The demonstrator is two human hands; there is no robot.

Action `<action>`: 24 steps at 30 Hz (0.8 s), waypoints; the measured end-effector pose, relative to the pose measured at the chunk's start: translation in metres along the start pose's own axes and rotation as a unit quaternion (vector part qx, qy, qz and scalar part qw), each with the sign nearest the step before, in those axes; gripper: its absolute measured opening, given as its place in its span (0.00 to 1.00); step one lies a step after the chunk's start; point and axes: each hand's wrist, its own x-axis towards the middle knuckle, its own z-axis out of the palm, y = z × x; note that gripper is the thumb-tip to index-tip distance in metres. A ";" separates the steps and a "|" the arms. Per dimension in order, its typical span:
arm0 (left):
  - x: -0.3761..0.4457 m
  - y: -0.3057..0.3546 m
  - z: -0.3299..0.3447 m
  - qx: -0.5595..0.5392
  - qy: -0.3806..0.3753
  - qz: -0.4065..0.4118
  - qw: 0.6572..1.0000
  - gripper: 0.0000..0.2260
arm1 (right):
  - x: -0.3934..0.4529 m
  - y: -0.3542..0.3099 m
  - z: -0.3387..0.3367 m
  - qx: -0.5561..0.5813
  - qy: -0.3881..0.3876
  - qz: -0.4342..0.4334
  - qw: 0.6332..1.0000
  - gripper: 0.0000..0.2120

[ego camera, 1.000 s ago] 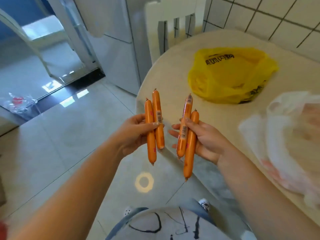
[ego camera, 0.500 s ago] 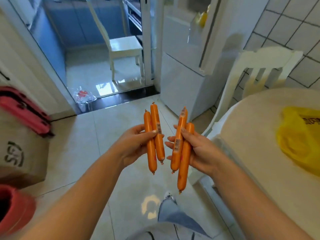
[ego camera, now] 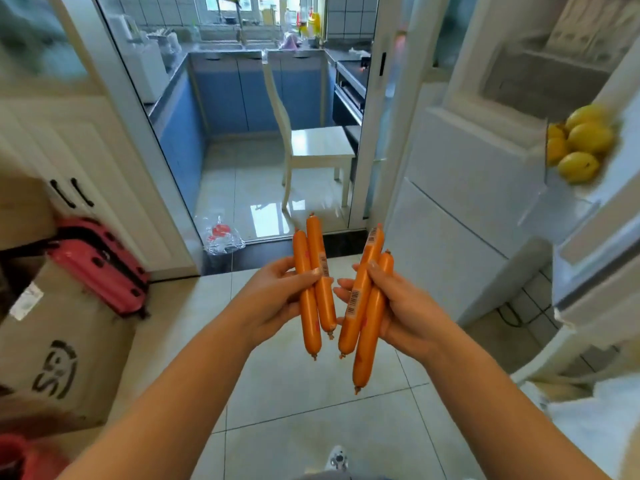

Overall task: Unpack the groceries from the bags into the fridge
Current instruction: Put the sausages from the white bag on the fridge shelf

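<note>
My left hand (ego camera: 273, 299) grips two orange sausage sticks (ego camera: 313, 289), held upright side by side at chest height. My right hand (ego camera: 405, 306) grips two more orange sausage sticks (ego camera: 363, 306), one set lower than the other. Both pairs hang over the tiled floor, a few centimetres apart. The white fridge (ego camera: 460, 209) stands to the right, its open door (ego camera: 595, 237) at the right edge. A door shelf there holds several yellow lemons (ego camera: 581, 143).
A cardboard box (ego camera: 59, 344) with a red case (ego camera: 100, 265) on it stands at the left. Ahead, a doorway opens onto a kitchen with a white chair (ego camera: 311, 150) and blue cabinets. A clear plastic bag (ego camera: 220, 235) lies at the threshold.
The view has swung left and up, away from the table with the yellow bag, toward the kitchen doorway and the open fridge. Both hands keep the same hold on the sausages.
</note>
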 end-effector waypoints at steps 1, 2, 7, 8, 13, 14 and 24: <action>0.018 0.010 0.002 -0.007 0.000 0.007 1.000 0.17 | 0.018 -0.014 -0.001 -0.004 -0.003 -0.005 1.000 0.11; 0.036 0.020 0.003 -0.014 0.001 0.011 1.000 0.17 | 0.034 -0.027 -0.001 -0.006 -0.001 -0.010 1.000 0.11; 0.119 0.050 0.007 -0.021 -0.011 0.001 1.000 0.16 | 0.105 -0.074 -0.008 -0.024 0.038 -0.027 0.999 0.10; 0.138 0.055 0.008 -0.019 -0.017 -0.005 1.000 0.16 | 0.118 -0.082 -0.010 -0.024 0.046 -0.030 0.998 0.10; 0.244 0.090 0.014 0.008 -0.095 -0.021 0.995 0.10 | 0.184 -0.124 -0.024 0.000 0.104 -0.087 0.991 0.12; 0.266 0.100 0.017 0.013 -0.114 -0.022 0.993 0.09 | 0.197 -0.134 -0.027 0.014 0.122 -0.100 0.987 0.12; 0.441 0.206 0.109 0.063 -0.322 -0.041 0.944 0.11 | 0.273 -0.262 -0.060 0.166 0.274 -0.222 0.921 0.14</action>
